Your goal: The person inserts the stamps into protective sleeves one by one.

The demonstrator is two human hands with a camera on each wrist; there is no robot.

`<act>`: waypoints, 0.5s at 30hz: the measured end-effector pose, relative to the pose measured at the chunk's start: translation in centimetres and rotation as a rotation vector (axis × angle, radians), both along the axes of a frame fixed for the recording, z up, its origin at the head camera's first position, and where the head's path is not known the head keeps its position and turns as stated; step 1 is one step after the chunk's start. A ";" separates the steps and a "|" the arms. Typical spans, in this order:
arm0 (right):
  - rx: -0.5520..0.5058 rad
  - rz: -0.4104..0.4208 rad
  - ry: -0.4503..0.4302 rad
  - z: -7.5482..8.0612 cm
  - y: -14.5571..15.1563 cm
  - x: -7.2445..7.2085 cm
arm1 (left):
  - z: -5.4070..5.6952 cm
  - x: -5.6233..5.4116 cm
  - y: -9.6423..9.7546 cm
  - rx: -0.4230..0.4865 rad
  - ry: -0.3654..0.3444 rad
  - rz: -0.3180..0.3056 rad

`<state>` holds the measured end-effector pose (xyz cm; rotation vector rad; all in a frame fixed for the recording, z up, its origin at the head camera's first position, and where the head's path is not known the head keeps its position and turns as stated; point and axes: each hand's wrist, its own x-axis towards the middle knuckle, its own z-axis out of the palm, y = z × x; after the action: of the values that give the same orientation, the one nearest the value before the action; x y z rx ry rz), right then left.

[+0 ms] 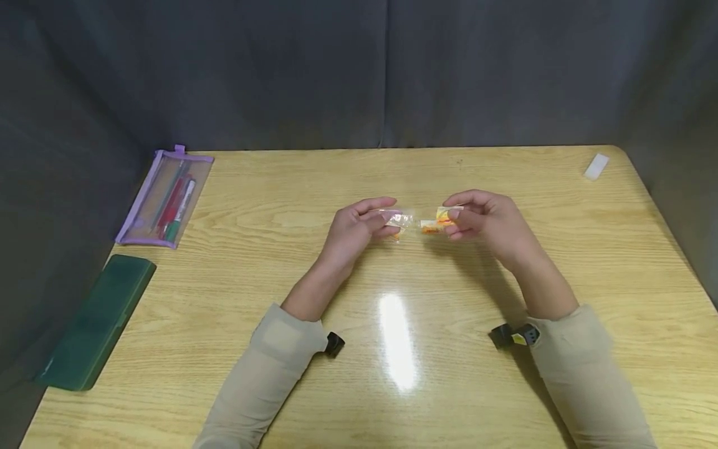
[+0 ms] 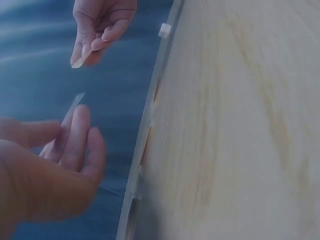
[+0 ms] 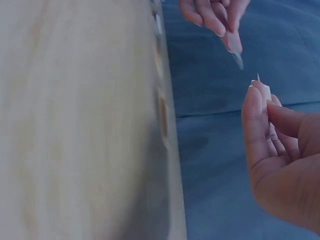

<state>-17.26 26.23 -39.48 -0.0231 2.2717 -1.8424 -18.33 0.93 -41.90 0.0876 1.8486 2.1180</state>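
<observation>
In the head view my left hand [image 1: 354, 229] pinches a crinkled clear plastic wrapper [image 1: 401, 219] between thumb and fingers, with a bit of orange showing at its lower edge. A short gap away, my right hand [image 1: 487, 226] pinches a small white, yellow and orange printed piece [image 1: 444, 214], which looks like card or paper. Its lower orange part [image 1: 430, 227] sticks out toward the left hand. Both hands are above the table. The left wrist view shows the thin wrapper [image 2: 76, 102] edge-on past the left fingertips, apart from the right hand's piece [image 2: 80, 62].
On the wood-grain table [image 1: 460, 399], a purple-edged mesh pouch [image 1: 147, 206] with pens lies back left. In front of it is a dark green case [image 1: 98, 324]. A small white block [image 1: 596, 166] lies at the back right. Dark curtains [image 1: 359, 75] surround the table.
</observation>
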 end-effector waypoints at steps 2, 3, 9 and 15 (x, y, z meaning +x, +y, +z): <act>-0.016 -0.020 0.012 0.3 0.2 0.1 | 0.1 0.0 0.1 0.015 0.008 0.020; -0.025 -0.025 0.014 0.4 0.3 0.1 | 0.1 -0.1 0.2 0.018 0.014 0.028; -0.007 -0.016 -0.050 0.2 -0.3 0.0 | 0.1 0.0 0.5 0.007 0.015 0.044; 0.041 0.011 -0.095 -0.1 -0.8 -0.1 | 0.0 0.4 0.9 0.002 -0.004 0.039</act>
<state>-17.37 25.46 -39.54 0.0571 2.2395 -1.7524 -17.95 1.88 -41.86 0.0476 1.8608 2.1445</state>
